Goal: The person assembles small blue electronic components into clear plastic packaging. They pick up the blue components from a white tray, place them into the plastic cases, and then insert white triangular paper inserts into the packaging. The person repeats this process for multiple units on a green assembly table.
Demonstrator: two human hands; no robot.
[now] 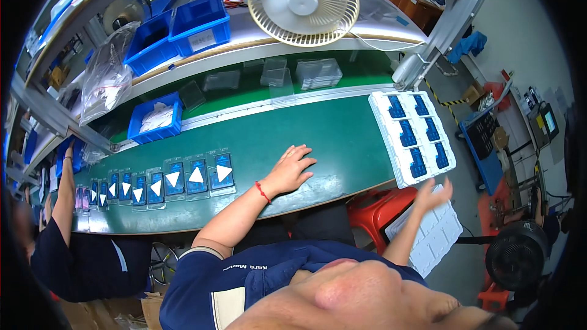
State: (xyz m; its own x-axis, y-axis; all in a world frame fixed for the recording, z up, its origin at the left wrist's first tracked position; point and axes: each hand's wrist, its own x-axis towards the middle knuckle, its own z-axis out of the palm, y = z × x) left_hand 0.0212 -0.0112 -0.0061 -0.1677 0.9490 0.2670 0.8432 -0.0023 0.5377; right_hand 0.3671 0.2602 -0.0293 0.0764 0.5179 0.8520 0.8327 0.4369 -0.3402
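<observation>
My left hand (290, 170), a red string bracelet on its wrist, rests flat on the green bench top with its fingers spread and nothing in them. Just off the bench's right end, my right hand (431, 196) is raised near the lower edge of a white tray (400, 173), its fingers apart and slightly blurred. Dark blue flat parts (417, 162) sit in two columns of pockets in that tray. Left of my left hand runs a row of clear plastic packs (222, 173), each with a blue insert and a white triangle on top.
Below my right hand, another white tray (435, 241) lies beside a red stool (367, 211). A blue bin (156, 134) of white pieces and clear plastic shells (318, 74) line the bench's back. A fan (302, 3) stands on the shelf. A co-worker's arm (64, 189) reaches in at left.
</observation>
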